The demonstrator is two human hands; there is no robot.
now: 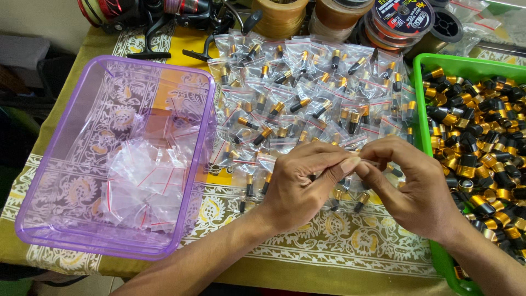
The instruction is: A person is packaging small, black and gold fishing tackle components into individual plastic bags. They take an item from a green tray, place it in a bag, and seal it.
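Small clear zip bag (366,162), red-lined at the seal, pinched between fingertips of left hand (298,186) and right hand (408,189), just above the table centre; both hands closed on it, contents hidden by fingers.

Surface: table under patterned cloth (329,241), olive, yellow and white floral print; grey block and dark gap at left edge.

Filled bags (307,93): glossy crinkled plastic, spread flat across the cloth, each holding black-and-gold cylindrical pieces; some lying under the hands.

Purple tray (82,98): translucent rigid plastic, rectangular, rounded corners, left of the hands; empty clear bags (145,181) with red seal lines heaped inside.

Green bin (422,98): opaque plastic, right side, heaped with loose black-and-gold caps (482,137), metallic sheen.

Fishing reels (164,11): black and red, far edge.

Line spools (339,16): round, amber, brown and one with dark multicoloured label, far edge, beside the reels.
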